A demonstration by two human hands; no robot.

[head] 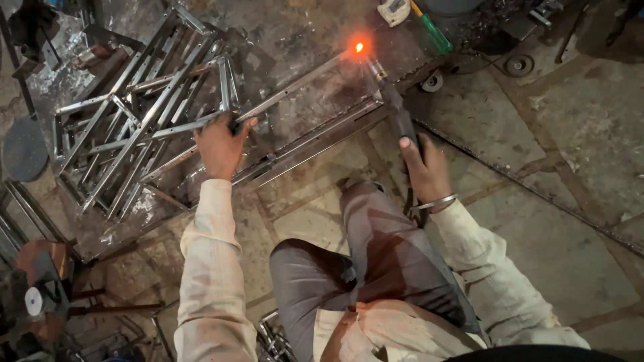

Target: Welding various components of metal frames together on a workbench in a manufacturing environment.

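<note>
My left hand (220, 144) closed around the long grey steel bar (295, 87), steadying it. My right hand (424, 167) gripped the dark welding holder (396, 110), whose rod glowed orange at the bar's far tip (359, 47). Many welded frames (141, 114) lay stacked left; this joint seemed unfinished.

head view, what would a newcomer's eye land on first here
First the orange glow near the top centre, where the tip of the welding holder in the right hand meets the far end of a long metal bar. Next the left hand, pressing that bar's near end down. Left of it lies a heap of welded steel frames on the floor.
</note>
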